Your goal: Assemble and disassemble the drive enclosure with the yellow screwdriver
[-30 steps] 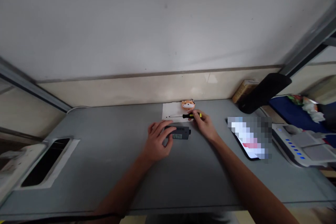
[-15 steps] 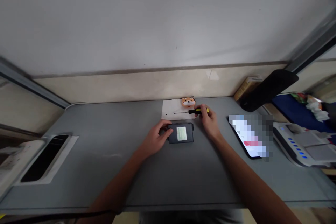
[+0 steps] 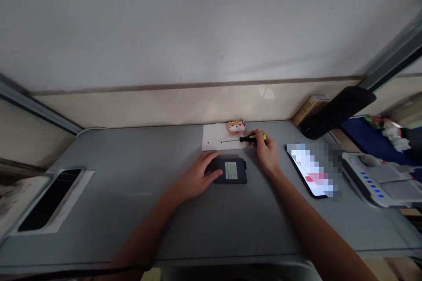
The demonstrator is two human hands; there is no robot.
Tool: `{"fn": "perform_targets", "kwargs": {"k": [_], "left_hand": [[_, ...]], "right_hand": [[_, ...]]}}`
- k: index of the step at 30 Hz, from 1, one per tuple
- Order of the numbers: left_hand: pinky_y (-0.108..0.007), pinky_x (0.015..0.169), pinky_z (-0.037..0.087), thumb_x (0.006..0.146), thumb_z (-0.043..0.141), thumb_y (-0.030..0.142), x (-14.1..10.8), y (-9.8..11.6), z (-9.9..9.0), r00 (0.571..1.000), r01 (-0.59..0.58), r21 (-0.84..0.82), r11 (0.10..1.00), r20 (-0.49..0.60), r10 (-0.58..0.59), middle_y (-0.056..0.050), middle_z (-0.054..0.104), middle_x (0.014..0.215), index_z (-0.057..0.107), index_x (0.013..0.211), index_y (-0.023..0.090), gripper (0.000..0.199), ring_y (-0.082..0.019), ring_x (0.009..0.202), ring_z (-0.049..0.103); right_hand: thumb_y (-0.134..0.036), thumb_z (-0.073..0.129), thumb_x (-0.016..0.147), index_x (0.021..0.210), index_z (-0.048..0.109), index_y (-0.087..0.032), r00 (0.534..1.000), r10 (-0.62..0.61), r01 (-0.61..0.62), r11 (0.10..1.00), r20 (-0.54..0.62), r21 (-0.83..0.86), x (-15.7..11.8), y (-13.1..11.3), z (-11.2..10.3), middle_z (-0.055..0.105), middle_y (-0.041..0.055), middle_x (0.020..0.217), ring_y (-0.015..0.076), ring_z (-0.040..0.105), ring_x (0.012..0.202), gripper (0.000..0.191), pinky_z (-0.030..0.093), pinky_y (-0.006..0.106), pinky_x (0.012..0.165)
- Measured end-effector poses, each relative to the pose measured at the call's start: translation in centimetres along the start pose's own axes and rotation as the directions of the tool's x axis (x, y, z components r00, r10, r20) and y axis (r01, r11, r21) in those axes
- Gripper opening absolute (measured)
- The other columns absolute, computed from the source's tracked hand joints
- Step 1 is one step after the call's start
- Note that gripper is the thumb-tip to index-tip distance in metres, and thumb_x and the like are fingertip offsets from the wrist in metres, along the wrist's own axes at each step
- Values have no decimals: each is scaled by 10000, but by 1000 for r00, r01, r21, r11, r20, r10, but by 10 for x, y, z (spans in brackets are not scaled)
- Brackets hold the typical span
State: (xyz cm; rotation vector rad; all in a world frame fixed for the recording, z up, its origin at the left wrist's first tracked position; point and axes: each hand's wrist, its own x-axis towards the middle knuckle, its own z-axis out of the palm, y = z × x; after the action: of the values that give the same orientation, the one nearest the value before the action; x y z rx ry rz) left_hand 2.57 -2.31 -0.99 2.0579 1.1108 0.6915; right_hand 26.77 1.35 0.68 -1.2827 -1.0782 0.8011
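Beside the white paper sheet, the left hand lay with spread fingers on a flat black rectangular box, while the right hand pinched a black-and-yellow screwdriver.

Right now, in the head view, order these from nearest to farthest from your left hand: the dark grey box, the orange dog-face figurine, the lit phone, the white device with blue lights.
1. Dark grey box: touching the left hand, on its right.
2. Orange dog-face figurine: beyond the box, up the table.
3. Lit phone: on the table, right.
4. White device with blue lights: farthest right.
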Motion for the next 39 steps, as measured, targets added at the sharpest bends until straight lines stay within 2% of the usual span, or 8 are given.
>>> {"fn": "perform_targets", "kwargs": {"k": [3, 6, 10, 15, 21, 29, 33, 39], "left_hand": [[-479, 1167, 462, 823, 844, 423, -4, 5, -8, 993, -30, 18, 999, 119, 28, -107, 494, 1541, 440, 1534, 323, 823, -319, 1422, 502], [-458, 1145, 486, 820, 850, 360, -4, 9, -11, 992, -30, 44, 999, 127, 24, -85, 525, 1506, 523, 1469, 327, 727, -307, 1385, 541], [-442, 1104, 509, 812, 842, 395, -2, 11, -14, 993, -96, 68, 993, 74, 91, -85, 643, 1343, 662, 1272, 262, 512, -288, 1268, 615], [-433, 1023, 536, 960, 619, 389, 1, 10, -14, 992, -119, 94, 988, -29, 122, -72, 741, 1100, 723, 1054, 227, 214, -254, 1109, 673], [-413, 847, 575, 1066, 346, 445, 7, 8, 2, 980, -2, 17, 1000, -198, 6, -78, 728, 882, 675, 831, 216, 466, -247, 889, 689], [-423, 926, 576, 1092, 244, 524, 6, -1, 5, 939, 3, -83, 997, -343, -32, -80, 757, 1022, 701, 1017, 253, 536, -246, 985, 704], [-382, 901, 572, 1104, 244, 479, 5, -2, 1, 909, -61, -8, 998, -414, 52, -80, 737, 993, 684, 1018, 215, 521, -211, 951, 691], [-332, 861, 566, 1088, 327, 252, 1, 4, 0, 858, -236, 140, 962, -434, 274, -67, 712, 989, 657, 1082, 206, 334, -176, 927, 683]], "right_hand": [[-812, 554, 793, 732, 708, -222, 1000, -1, 1, 1000, -26, -5, 1, 0, -2, 564, -9, 581, 140, 475, 558, 613, 390, 298, 582], [-818, 565, 778, 724, 702, -221, 999, 22, -22, 1000, -38, 3, 1, 0, -3, 554, -10, 571, 137, 463, 548, 615, 366, 292, 557], [-834, 604, 727, 693, 684, -218, 995, 82, -77, 994, -65, 79, 1, -4, -1, 569, 1, 587, 139, 496, 562, 622, 368, 284, 547], [-856, 635, 665, 673, 675, -213, 979, 161, -143, 979, -121, 144, 1, -12, -2, 544, -1, 557, 135, 493, 530, 644, 347, 283, 519], [-842, 628, 698, 662, 664, -225, 981, 180, -162, 964, -71, 212, -3, -17, -1, 526, -14, 509, 119, 433, 470, 619, 303, 281, 478], [-819, 674, 671, 646, 666, -225, 974, 217, -225, 938, 59, 262, -10, -17, 6, 524, -23, 494, 110, 422, 470, 595, 309, 270, 483], [-831, 678, 637, 619, 662, -232, 971, 230, -239, 945, 67, 225, -10, -15, 8, 515, -26, 471, 114, 419, 460, 600, 315, 273, 481], [-825, 646, 678, 607, 642, -237, 977, 197, -210, 959, 86, 189, -10, -12, 9, 504, -19, 475, 121, 408, 461, 592, 309, 279, 472]]}}
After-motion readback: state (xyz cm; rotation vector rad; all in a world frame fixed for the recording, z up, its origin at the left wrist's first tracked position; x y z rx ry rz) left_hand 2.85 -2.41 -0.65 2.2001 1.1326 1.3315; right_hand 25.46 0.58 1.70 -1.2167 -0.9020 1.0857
